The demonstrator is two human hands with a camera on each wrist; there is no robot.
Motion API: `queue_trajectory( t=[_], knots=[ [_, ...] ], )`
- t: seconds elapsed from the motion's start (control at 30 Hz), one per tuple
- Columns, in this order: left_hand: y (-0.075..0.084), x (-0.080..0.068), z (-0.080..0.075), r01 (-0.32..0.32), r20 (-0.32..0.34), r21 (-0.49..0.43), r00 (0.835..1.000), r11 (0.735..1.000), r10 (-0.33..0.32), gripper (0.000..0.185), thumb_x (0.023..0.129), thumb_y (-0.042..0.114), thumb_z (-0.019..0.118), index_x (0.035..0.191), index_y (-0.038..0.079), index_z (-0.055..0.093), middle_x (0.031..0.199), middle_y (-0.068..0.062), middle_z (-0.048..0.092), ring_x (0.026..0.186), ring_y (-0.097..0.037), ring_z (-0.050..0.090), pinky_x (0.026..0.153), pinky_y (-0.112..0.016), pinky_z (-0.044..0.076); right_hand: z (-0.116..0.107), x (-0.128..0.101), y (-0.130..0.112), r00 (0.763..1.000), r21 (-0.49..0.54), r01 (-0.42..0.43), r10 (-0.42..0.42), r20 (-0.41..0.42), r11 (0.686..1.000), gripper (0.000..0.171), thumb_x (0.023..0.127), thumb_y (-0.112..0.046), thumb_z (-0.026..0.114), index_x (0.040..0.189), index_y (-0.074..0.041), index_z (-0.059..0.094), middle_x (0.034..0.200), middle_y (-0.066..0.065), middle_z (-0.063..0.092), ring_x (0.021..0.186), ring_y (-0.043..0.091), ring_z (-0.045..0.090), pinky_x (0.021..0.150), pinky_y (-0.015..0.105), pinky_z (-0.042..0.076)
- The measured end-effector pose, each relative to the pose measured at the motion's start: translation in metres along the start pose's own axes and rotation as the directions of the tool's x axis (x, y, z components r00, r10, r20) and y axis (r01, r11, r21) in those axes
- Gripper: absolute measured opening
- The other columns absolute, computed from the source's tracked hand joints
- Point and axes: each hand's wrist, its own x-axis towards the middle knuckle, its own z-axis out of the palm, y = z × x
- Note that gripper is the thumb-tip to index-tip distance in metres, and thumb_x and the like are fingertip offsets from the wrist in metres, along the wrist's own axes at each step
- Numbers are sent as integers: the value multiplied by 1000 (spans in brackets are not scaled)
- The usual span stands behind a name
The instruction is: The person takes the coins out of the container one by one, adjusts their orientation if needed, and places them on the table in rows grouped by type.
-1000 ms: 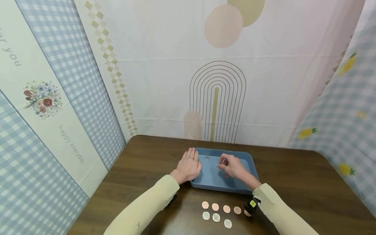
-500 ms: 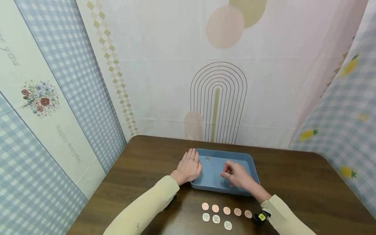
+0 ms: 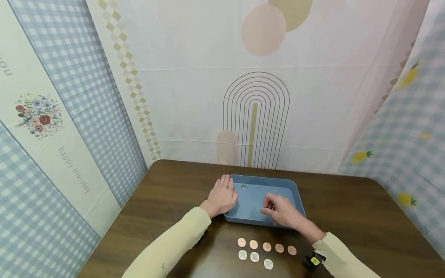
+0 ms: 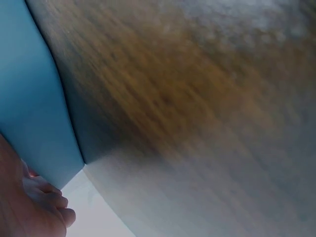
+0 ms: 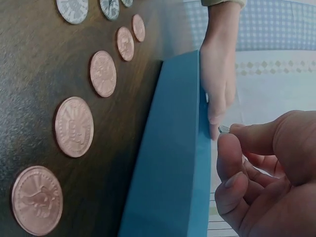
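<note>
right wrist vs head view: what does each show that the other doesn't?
Only the right wrist view: the relief on the copper coins, and a small silvery coin pinched by the right hand. Only the head view: a coin inside the tray, the whole table, the backdrop. Both: the blue tray, the left hand against its side, the coin rows.

A dark wooden table (image 3: 347, 216) fills the lower part of the head view. Behind the table hangs a pale backdrop (image 3: 194, 96) printed with a line-drawn arch (image 3: 256, 116) and overlapping pink and tan circles (image 3: 269, 25) above it. Left of the table stands a blue gingham panel (image 3: 97, 96) with a flower posy (image 3: 36, 116); right of the table, a gingham cloth with pineapples (image 3: 405, 199).
</note>
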Motion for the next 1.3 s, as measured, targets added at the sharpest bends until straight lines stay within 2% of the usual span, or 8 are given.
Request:
queue_trajectory(
  t=[0.2, 0.43, 0.57, 0.73, 0.87, 1.0, 1.13, 1.3],
  knots=[
    [1, 1, 0, -5, 4, -11, 1000, 1000, 5, 61, 104, 33, 24, 153, -2, 28, 161, -21, 24, 152, -32, 20, 124, -43, 20, -3, -9, -5, 999, 1, 19, -19, 35, 1000, 16, 92, -13, 67, 83, -12, 53, 70, 2, 59, 42, 10, 54, 50, 24, 50],
    [5, 0, -3, -14, 15, -29, 1000, 999, 15, 61, 104, 33, 24, 153, -2, 28, 161, -20, 24, 152, -31, 20, 124, -43, 19, -5, -28, -3, 997, 23, 24, -26, 71, 999, 15, 92, -13, 67, 83, -11, 55, 69, 5, 61, 42, 17, 57, 51, 23, 50],
    [3, -1, -3, -12, 16, -29, 1000, 999, 13, 61, 104, 34, 24, 153, -2, 28, 162, -20, 23, 152, -32, 20, 124, -44, 19, -6, -38, -3, 996, 37, 19, -22, 84, 999, 15, 93, -14, 66, 84, -11, 55, 70, 10, 63, 41, 9, 54, 48, 24, 50],
    [0, -2, -1, -11, 7, -28, 1000, 1000, 11, 61, 103, 34, 24, 153, -2, 28, 162, -21, 23, 152, -32, 20, 124, -44, 19, -4, -48, -6, 993, 46, 24, -29, 110, 999, 14, 93, -15, 66, 84, -13, 55, 67, 9, 63, 38, 3, 50, 45, 25, 49],
    [-1, -4, 1, -9, -8, -32, 1000, 999, 8, 61, 103, 34, 26, 152, -2, 30, 161, -21, 25, 151, -32, 21, 123, -44, 20, -2, -56, -7, 990, 73, 31, -40, 132, 997, 14, 93, -16, 66, 84, -13, 55, 64, 9, 62, 38, 6, 53, 46, 24, 49],
    [0, -6, 2, -12, -4, -28, 1000, 1000, 12, 61, 104, 34, 25, 152, -2, 29, 161, -20, 24, 151, -32, 21, 124, -44, 20, -1, -64, -8, 986, 119, -2, -18, 168, 993, 16, 93, -17, 66, 83, -11, 56, 64, 11, 61, 37, 11, 54, 42, 24, 47],
    [1, -6, 1, -20, 1, -29, 1000, 999, 20, 61, 104, 34, 24, 152, -2, 29, 161, -20, 24, 152, -32, 21, 124, -44, 20, 0, -70, -8, 983, 149, -27, -1, 184, 988, 18, 92, -19, 67, 82, -10, 55, 63, 11, 62, 38, 3, 48, 39, 19, 42],
    [0, -6, -1, -16, -3, -16, 1000, 1000, 15, 60, 104, 34, 24, 153, -1, 28, 161, -20, 24, 152, -31, 20, 124, -43, 20, 3, -75, -6, 976, 145, -30, -2, 216, 989, 19, 91, -21, 69, 80, -12, 56, 62, 5, 63, 39, -2, 45, 39, 21, 44]
  ],
)
